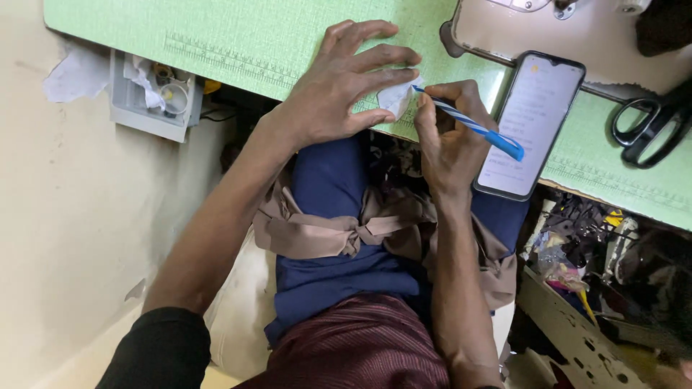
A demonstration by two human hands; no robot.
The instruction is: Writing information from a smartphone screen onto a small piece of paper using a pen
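Left hand (339, 86) spreads its fingers flat, pinning a small white paper scrap (396, 96) at the near edge of the green ruled table (238, 36); right hand (450, 140) pinches a blue striped pen (468, 124) on it, beside a black smartphone (532, 124); black scissors (652, 124) lie well right

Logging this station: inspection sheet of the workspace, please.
Surface: green table with printed ruler marks.
Job's things: small white paper at the table edge; blue striped pen.
Clutter: phone, black scissors, grey tray of bits under the table edge, brown and navy cloth on the lap.
Grippers: left hand pins the paper; right hand holds the pen, tip on the paper.
Cables: nothing seen.
Surroundings: pale wall at image left; crate of scraps at image right.
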